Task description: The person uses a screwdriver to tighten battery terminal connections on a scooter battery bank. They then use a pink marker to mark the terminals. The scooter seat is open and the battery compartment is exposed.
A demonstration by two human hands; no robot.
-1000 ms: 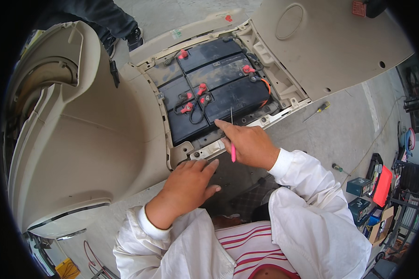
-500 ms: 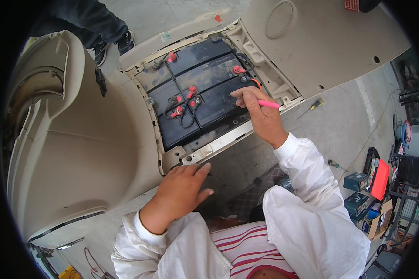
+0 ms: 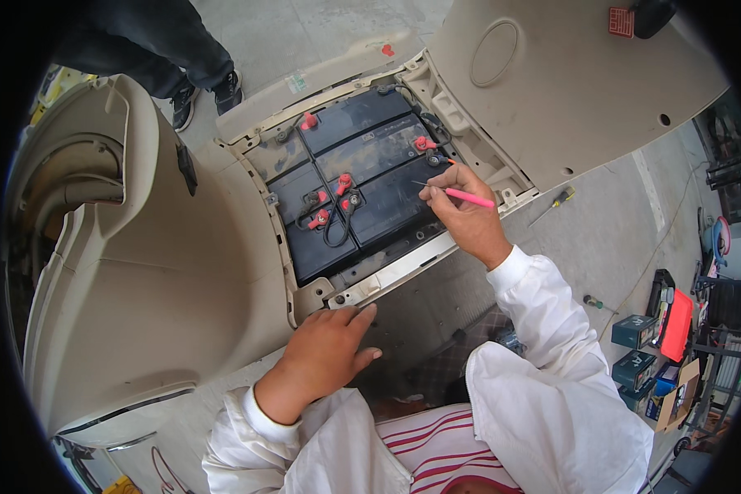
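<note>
Dark, dusty battery blocks sit side by side in the open bay of a beige vehicle body. Black cables with red terminal caps link them. My right hand is closed round a slim pink stick-like tool with a thin pointed tip, over the right part of the nearest block. I cannot tell whether the tip touches anything. An orange wire shows just beyond these fingers. My left hand is open, palm down, thumb apart, its fingertips at the near left corner of the bay's frame.
Beige body panels rise left and right of the bay. Another person's legs stand at the far left. On the floor to the right lie a yellow-handled screwdriver, a green-handled one, boxes and a red case.
The view has shifted a little. My right hand has turned, and the thin tip of the pink tool shows more plainly. My left hand stays at the frame corner.
</note>
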